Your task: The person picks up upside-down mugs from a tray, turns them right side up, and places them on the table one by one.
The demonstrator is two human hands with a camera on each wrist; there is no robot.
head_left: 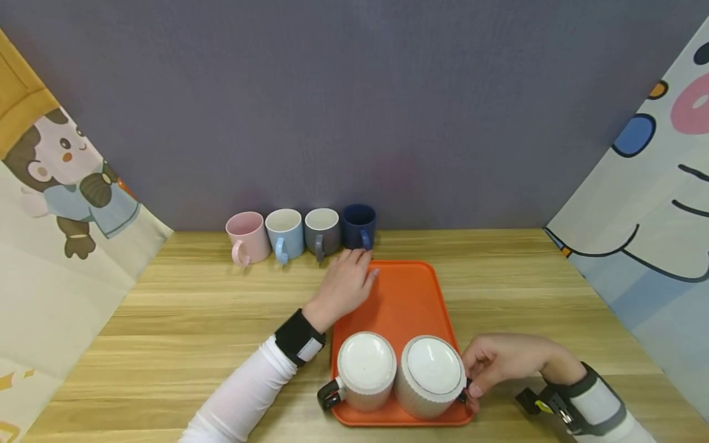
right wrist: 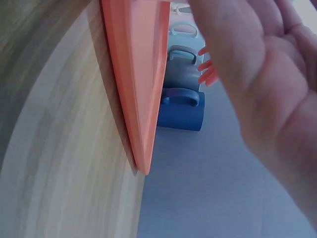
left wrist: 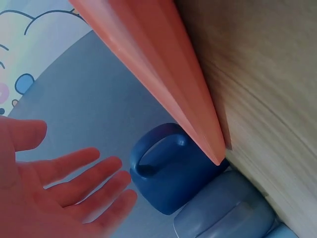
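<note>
Two ribbed, pale mugs with black handles stand upside down at the near end of an orange tray (head_left: 407, 295). My right hand (head_left: 501, 363) pinches the black handle of the right ribbed mug (head_left: 429, 384); in the right wrist view that grip is out of sight. The left ribbed mug (head_left: 367, 369) has its handle pointing left. Over the tray's far left corner, my left hand (head_left: 344, 286) reaches toward the navy mug (head_left: 359, 226). Its fingers (left wrist: 81, 186) are extended and hold nothing, apart from the navy mug in the left wrist view.
Left of the navy mug, a dark grey mug (head_left: 323, 237), a light blue mug (head_left: 285, 234) and a pink mug (head_left: 248, 239) line up upright along the grey back wall (head_left: 354, 111). Printed cloth panels (head_left: 653, 203) flank the wooden table (head_left: 221, 320).
</note>
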